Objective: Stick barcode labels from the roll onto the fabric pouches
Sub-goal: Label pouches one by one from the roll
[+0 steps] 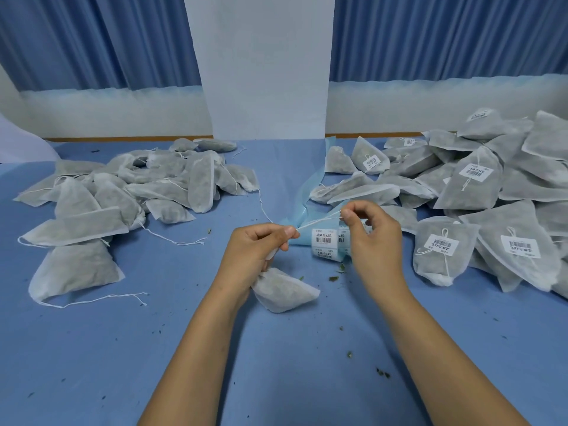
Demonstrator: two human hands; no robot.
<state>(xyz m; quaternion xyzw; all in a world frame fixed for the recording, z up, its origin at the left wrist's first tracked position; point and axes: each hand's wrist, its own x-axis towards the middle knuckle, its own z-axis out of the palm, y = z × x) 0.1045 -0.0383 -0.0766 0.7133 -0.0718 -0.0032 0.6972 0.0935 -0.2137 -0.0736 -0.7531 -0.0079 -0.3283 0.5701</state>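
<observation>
My left hand (258,247) grips the neck of a white fabric pouch (285,290) that hangs below it onto the blue table, and pinches its drawstring (316,222) near the thumb. My right hand (372,238) pinches the other end of that drawstring, which is stretched taut between the two hands. The barcode label roll (327,244) lies on the table just behind and between my hands, on light-blue backing paper (310,207). Part of the roll is hidden by my right hand.
A heap of unlabelled pouches (123,198) with loose strings lies at the left. A larger heap of labelled pouches (479,192) fills the right side. Small green crumbs (333,278) dot the blue tablecloth (92,348). A wall with blue curtains stands behind the table.
</observation>
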